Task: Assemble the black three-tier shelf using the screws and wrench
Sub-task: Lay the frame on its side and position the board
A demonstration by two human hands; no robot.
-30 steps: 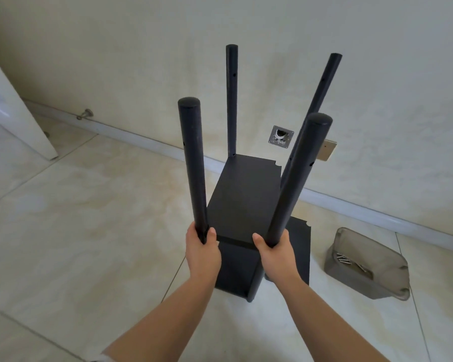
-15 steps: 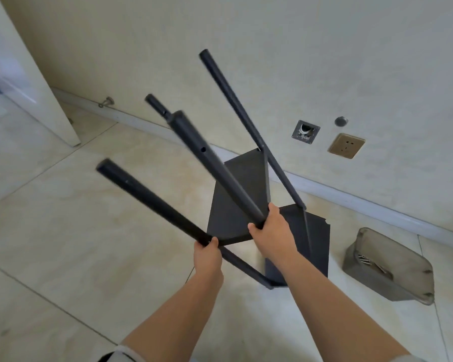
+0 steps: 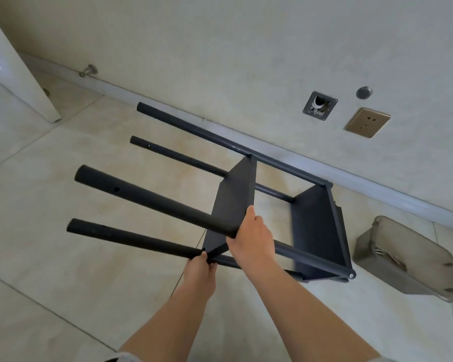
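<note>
The black shelf frame [image 3: 246, 205] is held on its side above the tiled floor [image 3: 50, 257], its 4 poles pointing left and 2 panels fitted between them. The left hand [image 3: 200, 267] is wrapped around the lowest pole [image 3: 131, 239] just beside the nearer panel [image 3: 233, 205]. The right hand [image 3: 251, 239] is closed over the pole above it [image 3: 154, 199], fingers curled at the panel's edge. A grey tray [image 3: 413, 259] with metal hardware lies on the floor to the right, near the wall [image 3: 246, 48]
</note>
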